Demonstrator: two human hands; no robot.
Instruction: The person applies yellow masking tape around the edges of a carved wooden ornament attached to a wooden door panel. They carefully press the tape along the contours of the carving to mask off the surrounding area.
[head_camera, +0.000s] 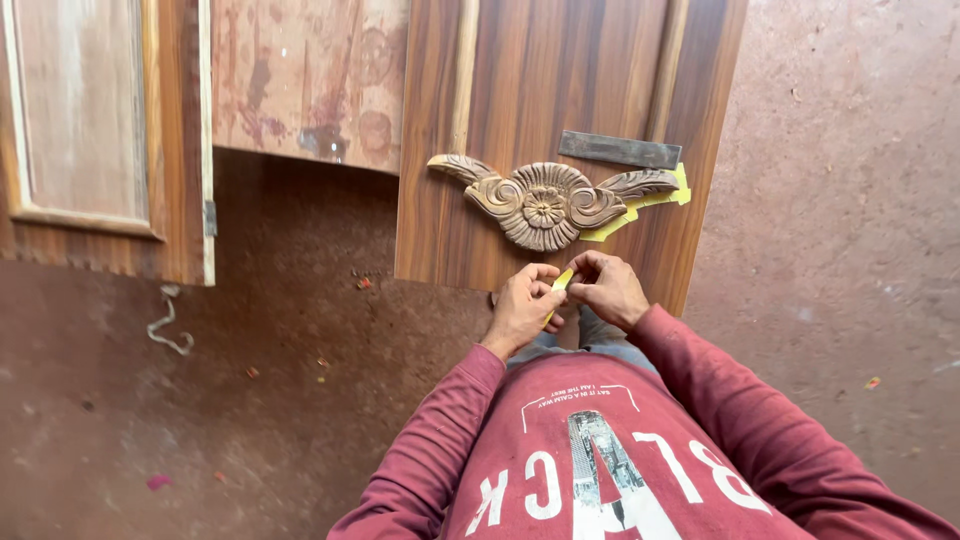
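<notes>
Both hands, left hand (523, 302) and right hand (610, 288), pinching yellow tape strip (563, 279), below carved wooden ornament (548, 202)

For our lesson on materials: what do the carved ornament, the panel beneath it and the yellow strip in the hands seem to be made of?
Carved ornament: apparently solid wood, unpainted and matt, with cut petals and scrolls.
Panel: wood or wood-look laminate, smooth, with straight brown grain stripes; which one is unclear.
Yellow strip, pinched between left hand and right hand: thin and flexible, probably paper tape.
</notes>
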